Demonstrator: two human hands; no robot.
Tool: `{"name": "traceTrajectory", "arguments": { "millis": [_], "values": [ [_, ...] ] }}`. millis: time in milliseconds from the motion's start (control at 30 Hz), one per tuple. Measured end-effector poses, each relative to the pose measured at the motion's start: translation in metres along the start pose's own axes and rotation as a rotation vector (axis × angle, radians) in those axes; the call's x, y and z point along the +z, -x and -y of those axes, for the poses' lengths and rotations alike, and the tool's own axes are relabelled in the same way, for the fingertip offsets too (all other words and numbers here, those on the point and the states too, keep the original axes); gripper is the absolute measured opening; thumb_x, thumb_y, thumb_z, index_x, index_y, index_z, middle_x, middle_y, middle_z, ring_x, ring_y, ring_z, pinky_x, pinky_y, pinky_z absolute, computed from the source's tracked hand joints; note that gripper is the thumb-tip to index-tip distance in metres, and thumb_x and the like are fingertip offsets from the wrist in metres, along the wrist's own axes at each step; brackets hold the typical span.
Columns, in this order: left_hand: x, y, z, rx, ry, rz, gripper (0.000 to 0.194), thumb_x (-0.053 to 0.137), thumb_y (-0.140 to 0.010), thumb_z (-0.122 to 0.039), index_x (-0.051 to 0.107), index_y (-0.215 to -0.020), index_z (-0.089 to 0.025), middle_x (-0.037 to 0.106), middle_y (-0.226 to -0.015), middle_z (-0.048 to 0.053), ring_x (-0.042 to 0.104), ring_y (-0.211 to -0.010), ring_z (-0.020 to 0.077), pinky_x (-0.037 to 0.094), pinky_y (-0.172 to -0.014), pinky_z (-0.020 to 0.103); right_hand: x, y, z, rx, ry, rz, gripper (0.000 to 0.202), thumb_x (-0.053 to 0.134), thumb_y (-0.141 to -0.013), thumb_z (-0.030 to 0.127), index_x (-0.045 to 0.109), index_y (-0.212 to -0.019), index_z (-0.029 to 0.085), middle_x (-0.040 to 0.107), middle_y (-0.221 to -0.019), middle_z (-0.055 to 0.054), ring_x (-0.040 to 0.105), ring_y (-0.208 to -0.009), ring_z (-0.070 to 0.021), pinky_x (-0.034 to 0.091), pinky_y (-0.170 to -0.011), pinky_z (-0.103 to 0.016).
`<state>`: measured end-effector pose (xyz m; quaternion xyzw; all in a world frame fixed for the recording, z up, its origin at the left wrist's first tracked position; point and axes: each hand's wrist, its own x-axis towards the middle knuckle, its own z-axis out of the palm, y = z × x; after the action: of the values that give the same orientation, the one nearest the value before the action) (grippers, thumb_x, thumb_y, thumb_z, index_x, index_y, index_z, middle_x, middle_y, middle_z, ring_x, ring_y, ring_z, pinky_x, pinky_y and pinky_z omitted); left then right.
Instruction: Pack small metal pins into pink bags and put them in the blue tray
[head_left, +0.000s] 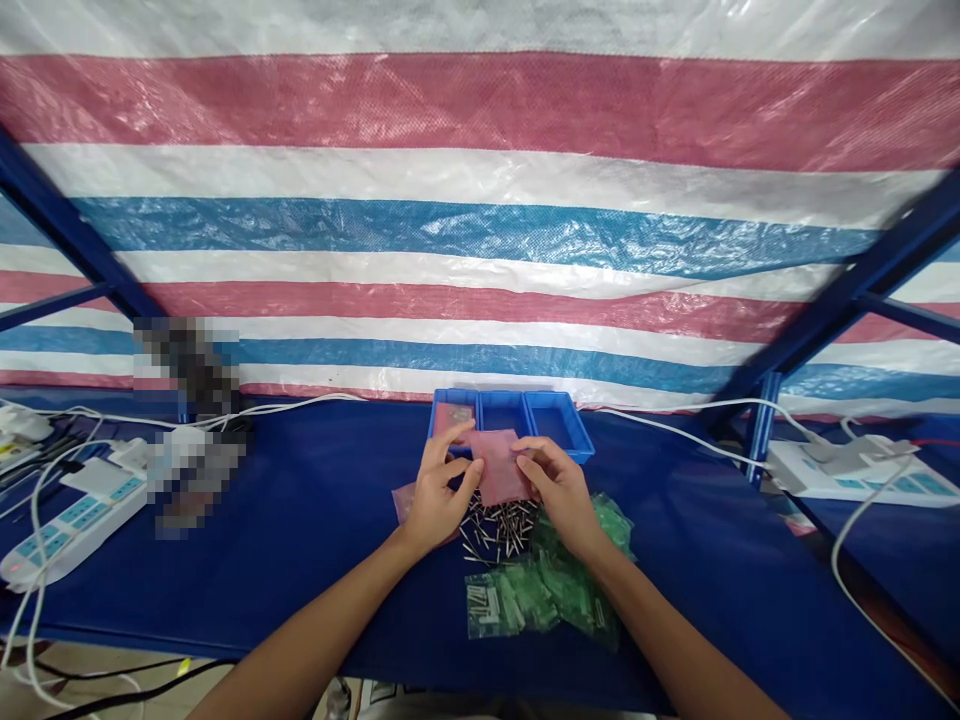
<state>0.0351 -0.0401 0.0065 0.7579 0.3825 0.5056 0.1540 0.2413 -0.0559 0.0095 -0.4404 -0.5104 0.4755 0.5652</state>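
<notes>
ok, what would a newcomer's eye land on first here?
Probably the shiny red, white and blue striped plastic sheet across the background. Then the flat pink plastic bag between left hand and right hand, and the green plastic bags on the blue table, nearer and rightward.

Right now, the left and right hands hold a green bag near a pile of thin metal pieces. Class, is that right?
Not quite: the bag is pink, not green. The head view shows the left hand and right hand holding it near the pile of thin metal pieces.
</notes>
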Motion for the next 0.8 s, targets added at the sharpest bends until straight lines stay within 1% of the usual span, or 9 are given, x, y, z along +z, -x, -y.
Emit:
{"name": "traceTrajectory", "arguments": {
  "millis": [100, 233, 300, 433, 533, 633, 700, 733, 800],
  "values": [
    [-0.002, 0.001, -0.003, 0.045, 0.016, 0.05, 0.03, 0.053, -0.108, -0.028, 0.078, -0.092, -0.023, 0.071, -0.134, 0.008, 0.059, -0.124, 0.0275, 0.049, -0.105, 0.048, -0.002, -0.001, 0.004, 0.022, -0.015, -0.043, 0.02, 0.07, -0.093, 0.041, 0.077, -0.095, 0.022, 0.061, -0.074, 0.0, 0.038, -0.051, -0.0117, 0.029, -0.044, -0.026],
    [-0.003, 0.003, -0.005, 0.032, 0.049, 0.094, 0.029, 0.049, -0.11, -0.026, 0.073, -0.126, -0.025, 0.076, -0.119, 0.008, 0.064, -0.115, 0.0256, 0.049, -0.103, 0.046, -0.001, -0.002, 0.002, 0.045, -0.16, -0.039, 0.017, 0.069, -0.093, 0.038, 0.074, -0.097, 0.022, 0.07, -0.083, -0.002, 0.037, -0.05, -0.0101, 0.028, -0.043, -0.025],
    [-0.002, 0.005, -0.004, 0.034, 0.051, 0.102, 0.033, 0.046, -0.11, -0.025, 0.069, -0.133, -0.024, 0.075, -0.119, 0.009, 0.065, -0.111, 0.0251, 0.051, -0.099, 0.044, 0.0, -0.002, 0.0, 0.032, -0.159, -0.038, 0.021, 0.072, -0.092, 0.042, 0.073, -0.099, 0.023, 0.066, -0.08, 0.0, 0.036, -0.049, -0.0092, 0.026, -0.042, -0.024],
    [0.0, 0.007, 0.002, 0.085, 0.027, 0.092, 0.04, 0.039, -0.111, -0.016, 0.062, -0.143, -0.025, 0.073, -0.119, 0.01, 0.063, -0.109, 0.024, 0.051, -0.097, 0.041, 0.0, -0.002, -0.002, 0.003, -0.066, -0.045, 0.028, 0.077, -0.091, 0.05, 0.069, -0.092, 0.023, 0.049, -0.062, 0.006, 0.034, -0.046, -0.0087, 0.028, -0.041, -0.023],
    [0.002, 0.007, 0.006, 0.129, -0.006, 0.083, 0.041, 0.043, -0.11, -0.015, 0.058, -0.147, -0.026, 0.072, -0.12, 0.01, 0.063, -0.109, 0.0238, 0.051, -0.097, 0.04, 0.0, -0.002, -0.002, -0.002, -0.051, -0.023, 0.029, 0.075, -0.093, 0.052, 0.064, -0.095, 0.025, 0.049, -0.06, 0.007, 0.038, -0.044, -0.0095, 0.032, -0.04, -0.022],
    [0.002, 0.007, 0.007, 0.163, -0.012, 0.082, 0.04, 0.047, -0.109, -0.014, 0.059, -0.145, -0.026, 0.071, -0.121, 0.009, 0.063, -0.11, 0.0238, 0.051, -0.097, 0.04, 0.0, -0.002, 0.0, 0.0, -0.091, -0.029, 0.035, 0.077, -0.091, 0.05, 0.059, -0.112, 0.028, 0.059, -0.07, 0.007, 0.041, -0.043, -0.0091, 0.033, -0.038, -0.022],
    [0.001, 0.006, 0.007, 0.17, -0.017, 0.076, 0.037, 0.05, -0.108, -0.015, 0.063, -0.14, -0.027, 0.071, -0.118, 0.009, 0.063, -0.109, 0.0236, 0.051, -0.097, 0.039, 0.0, -0.002, 0.001, -0.004, -0.097, -0.039, 0.041, 0.078, -0.09, 0.047, 0.057, -0.122, 0.031, 0.061, -0.074, 0.006, 0.04, -0.043, -0.0092, 0.033, -0.038, -0.022],
    [0.001, 0.006, 0.007, 0.169, -0.023, 0.069, 0.034, 0.053, -0.107, -0.016, 0.065, -0.137, -0.027, 0.07, -0.116, 0.008, 0.062, -0.108, 0.0233, 0.051, -0.096, 0.038, -0.001, -0.002, 0.001, -0.005, -0.084, -0.039, 0.039, 0.077, -0.091, 0.047, 0.059, -0.122, 0.03, 0.059, -0.072, 0.006, 0.04, -0.044, -0.0095, 0.032, -0.039, -0.023],
    [-0.001, 0.006, 0.006, 0.153, -0.038, 0.044, 0.026, 0.059, -0.106, -0.02, 0.07, -0.128, -0.026, 0.068, -0.111, 0.007, 0.062, -0.105, 0.0228, 0.051, -0.094, 0.037, -0.001, -0.001, 0.002, -0.004, -0.045, -0.032, 0.026, 0.072, -0.094, 0.046, 0.067, -0.111, 0.027, 0.055, -0.066, 0.005, 0.039, -0.044, -0.0103, 0.032, -0.04, -0.024]
  ]
}}
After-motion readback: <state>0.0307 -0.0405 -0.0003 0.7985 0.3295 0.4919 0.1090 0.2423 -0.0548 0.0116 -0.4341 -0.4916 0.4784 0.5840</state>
